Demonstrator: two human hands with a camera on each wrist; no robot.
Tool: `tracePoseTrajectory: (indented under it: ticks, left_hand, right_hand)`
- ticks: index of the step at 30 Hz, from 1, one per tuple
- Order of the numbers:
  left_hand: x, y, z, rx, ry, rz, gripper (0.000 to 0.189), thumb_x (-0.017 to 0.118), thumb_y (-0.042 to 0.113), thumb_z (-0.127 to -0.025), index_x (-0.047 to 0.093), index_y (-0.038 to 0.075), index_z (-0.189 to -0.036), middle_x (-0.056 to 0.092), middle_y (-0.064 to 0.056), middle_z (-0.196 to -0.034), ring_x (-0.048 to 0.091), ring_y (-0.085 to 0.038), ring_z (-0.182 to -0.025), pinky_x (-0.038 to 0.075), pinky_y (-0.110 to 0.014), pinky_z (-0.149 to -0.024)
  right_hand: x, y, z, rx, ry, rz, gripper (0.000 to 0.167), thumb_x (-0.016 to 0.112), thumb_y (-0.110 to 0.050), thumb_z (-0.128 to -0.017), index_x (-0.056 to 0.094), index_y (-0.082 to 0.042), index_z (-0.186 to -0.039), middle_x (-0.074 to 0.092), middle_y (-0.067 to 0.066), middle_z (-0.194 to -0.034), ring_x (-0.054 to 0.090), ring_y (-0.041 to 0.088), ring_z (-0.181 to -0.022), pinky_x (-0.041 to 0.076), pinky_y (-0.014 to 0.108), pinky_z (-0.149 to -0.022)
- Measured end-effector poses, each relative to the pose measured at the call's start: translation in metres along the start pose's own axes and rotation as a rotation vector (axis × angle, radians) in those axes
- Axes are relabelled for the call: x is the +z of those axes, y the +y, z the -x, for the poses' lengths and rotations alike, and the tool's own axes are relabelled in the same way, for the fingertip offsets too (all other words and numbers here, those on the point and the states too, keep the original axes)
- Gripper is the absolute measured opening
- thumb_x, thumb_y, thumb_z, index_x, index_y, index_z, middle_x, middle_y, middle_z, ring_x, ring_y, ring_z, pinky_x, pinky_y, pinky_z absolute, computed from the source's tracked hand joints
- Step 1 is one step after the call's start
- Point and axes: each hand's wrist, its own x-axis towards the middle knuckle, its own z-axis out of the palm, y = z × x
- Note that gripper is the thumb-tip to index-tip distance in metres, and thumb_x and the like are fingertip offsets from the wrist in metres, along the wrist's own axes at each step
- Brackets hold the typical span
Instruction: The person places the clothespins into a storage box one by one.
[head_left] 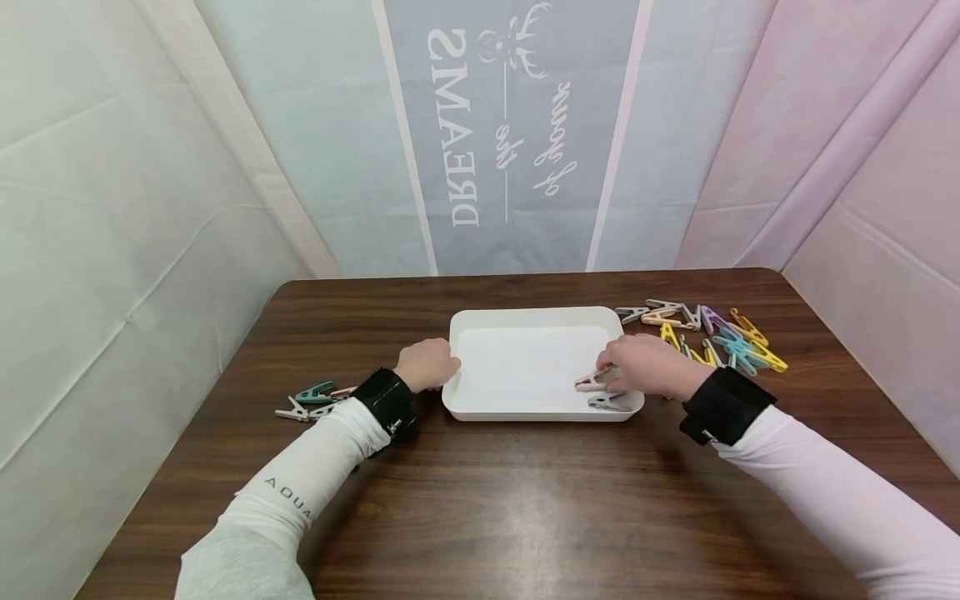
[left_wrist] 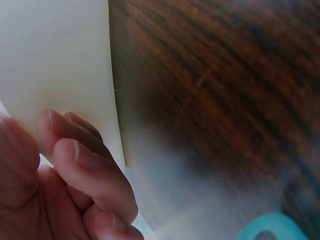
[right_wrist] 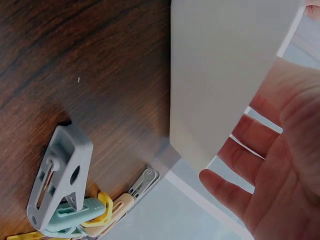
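A white rectangular tray [head_left: 517, 358] lies on the brown table. My left hand [head_left: 427, 364] grips its left rim, and in the left wrist view the curled fingers [left_wrist: 85, 155] lie against its outer wall. My right hand [head_left: 648, 365] reaches over the right rim into the tray. Between its thumb and forefinger it pinches a pale pink clothespin [head_left: 588, 384], partly covered by the fingers. Just in front of that, a grey clothespin [head_left: 606, 403] lies on the tray floor. In the right wrist view the fingers [right_wrist: 227, 192] extend past the tray's rim.
Right of the tray lies a pile of clothespins in several colours, among them a purple one [head_left: 711, 320] and a light blue one [head_left: 738, 350]. On the left, a dark green clothespin [head_left: 313, 392] and a white one [head_left: 294, 410] lie beside my left forearm. Fabric walls surround the table.
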Motion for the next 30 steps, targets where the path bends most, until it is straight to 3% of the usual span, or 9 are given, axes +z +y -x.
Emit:
tracePoseTrajectory:
  ticks: [10, 14, 17, 25, 30]
  left_hand:
    - [0.001, -0.001, 0.0, 0.003, 0.007, 0.005, 0.032, 0.046, 0.024, -0.099, 0.062, 0.009, -0.075, 0.061, -0.004, -0.058, 0.059, -0.017, -0.051, 0.044, -0.033, -0.051]
    - [0.003, -0.001, 0.0, -0.001, 0.009, 0.008, 0.032, 0.046, 0.024, -0.099, 0.062, 0.009, -0.076, 0.061, -0.005, -0.059, 0.059, -0.018, -0.051, 0.044, -0.032, -0.051]
    - [0.004, -0.002, -0.001, -0.002, 0.011, 0.009, 0.031, 0.046, 0.024, -0.099, 0.061, 0.009, -0.077, 0.061, -0.005, -0.059, 0.059, -0.017, -0.051, 0.044, -0.032, -0.051]
    - [0.003, -0.002, 0.0, 0.001, 0.013, 0.01, 0.032, 0.046, 0.024, -0.099, 0.062, 0.009, -0.076, 0.061, -0.005, -0.059, 0.059, -0.018, -0.051, 0.044, -0.033, -0.051]
    - [0.003, 0.0, 0.0, -0.005, 0.011, 0.005, 0.032, 0.046, 0.024, -0.099, 0.062, 0.009, -0.076, 0.061, -0.005, -0.059, 0.059, -0.018, -0.051, 0.044, -0.033, -0.051]
  right_hand:
    - [-0.001, -0.002, 0.002, 0.02, -0.037, -0.036, 0.016, 0.078, -0.016, -0.082, 0.074, -0.012, -0.097, 0.066, -0.002, -0.09, 0.06, 0.019, -0.081, 0.048, 0.04, -0.073]
    - [-0.003, -0.002, 0.003, 0.047, -0.04, -0.069, 0.023, 0.077, -0.017, -0.083, 0.073, -0.01, -0.104, 0.068, 0.002, -0.098, 0.062, 0.023, -0.09, 0.049, 0.044, -0.079]
    - [-0.01, -0.003, 0.006, 0.071, 0.0, -0.083, 0.029, 0.076, -0.017, -0.084, 0.071, -0.006, -0.111, 0.068, 0.007, -0.106, 0.062, 0.028, -0.098, 0.049, 0.046, -0.083]
    - [-0.036, 0.007, 0.024, 0.137, 0.133, -0.041, 0.034, 0.075, -0.013, -0.085, 0.067, -0.002, -0.116, 0.068, 0.012, -0.109, 0.065, 0.027, -0.093, 0.051, 0.044, -0.076]
    - [-0.043, 0.015, 0.042, 0.197, 0.143, -0.052, 0.034, 0.071, -0.019, -0.089, 0.065, -0.002, -0.118, 0.068, 0.012, -0.108, 0.065, 0.025, -0.089, 0.048, 0.049, -0.075]
